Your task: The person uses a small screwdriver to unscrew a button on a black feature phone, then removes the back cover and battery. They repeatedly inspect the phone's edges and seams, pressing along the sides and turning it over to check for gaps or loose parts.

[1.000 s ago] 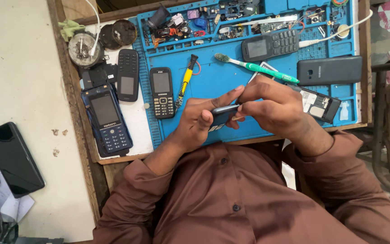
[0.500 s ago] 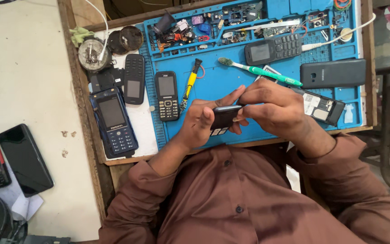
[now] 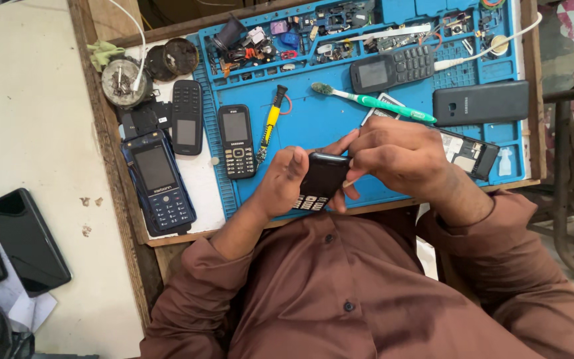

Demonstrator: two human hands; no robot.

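Both of my hands hold a small black keypad phone [image 3: 320, 181] above the near edge of the blue work mat [image 3: 313, 126]. My left hand [image 3: 286, 181] cups its left side, with the thumb on the casing. From the right, my right hand [image 3: 396, 158] grips the phone's top end with the fingertips. The phone's keypad end points toward my body. A green toothbrush [image 3: 373, 103] lies just beyond my right hand. A yellow-handled screwdriver [image 3: 270, 123] rests on the mat beyond my left hand.
Other keypad phones lie on the mat and white board: a blue one [image 3: 159, 183], two black ones [image 3: 236, 141] [image 3: 187, 118], one by the parts trays [image 3: 392, 68]. A dark back cover [image 3: 479, 103] and an opened phone [image 3: 470, 156] sit right. A smartphone [image 3: 26, 240] lies on the floor.
The phone has turned in my hands, its keypad end now pointing toward me. The view has shifted slightly, so the bench sits further right in frame.
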